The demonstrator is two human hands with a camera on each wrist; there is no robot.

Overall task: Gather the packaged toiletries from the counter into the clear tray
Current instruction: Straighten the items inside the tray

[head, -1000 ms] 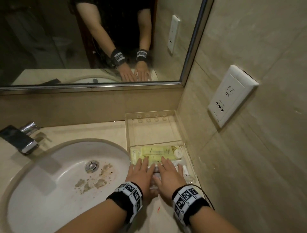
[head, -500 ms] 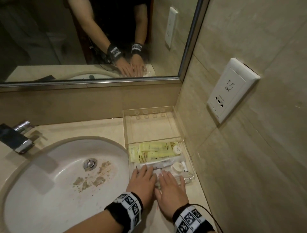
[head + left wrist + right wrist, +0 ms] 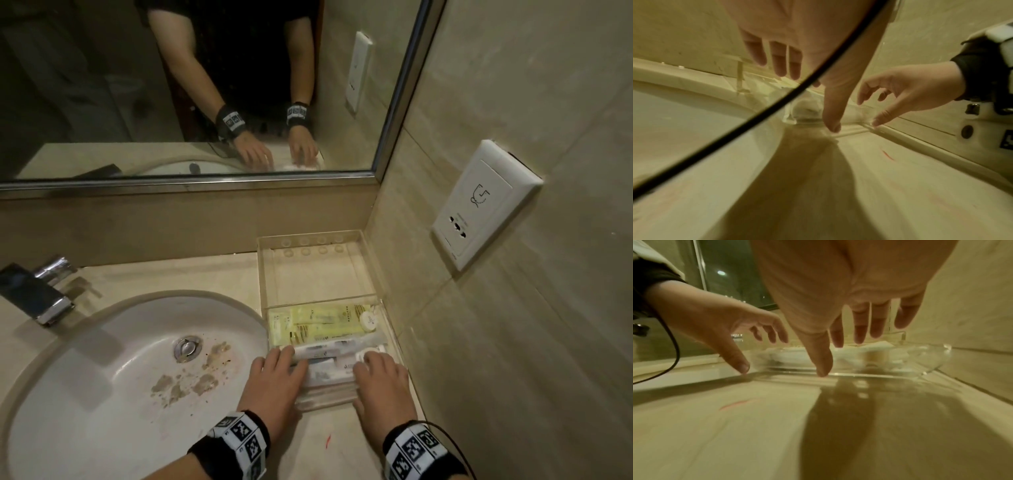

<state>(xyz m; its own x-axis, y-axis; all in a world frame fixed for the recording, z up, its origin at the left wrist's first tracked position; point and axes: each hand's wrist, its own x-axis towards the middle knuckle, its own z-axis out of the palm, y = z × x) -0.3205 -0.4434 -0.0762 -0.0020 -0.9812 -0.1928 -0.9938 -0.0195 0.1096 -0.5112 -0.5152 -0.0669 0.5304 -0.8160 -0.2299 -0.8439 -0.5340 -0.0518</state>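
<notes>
Clear plastic is what both hands are on: in the head view the tray [image 3: 322, 274] lies along the wall in the bench corner, and the left hand [image 3: 274, 380] and right hand [image 3: 382, 383] sit at its near end, one at each near corner, fingers spread and mostly straight. Just beyond the fingertips lie the packets [image 3: 318, 329], yellow sachets and white tubes filling the near half of the tray, while the far half past them shows only bare plastic. No packet shows on the bench around the hands, so the gathering looks done and the step in hand is probably squaring or seating the tray. From the left wrist, the left fingers [image 3: 777, 65] hang loosely open above the rim, gripping nothing, with the thumb tip down at the tray's near edge; the right hand's thumb touches the same edge further along. From the right wrist, the right fingers [image 3: 861, 327] also hang open over the contents, thumb tip on the near wall, and the white packets sit blurred behind the clear wall under the fingertips. Next, I judge, a light even push from both thumbs would settle it toward the wall; too hard and the light tray may skid or tip its load.
</notes>
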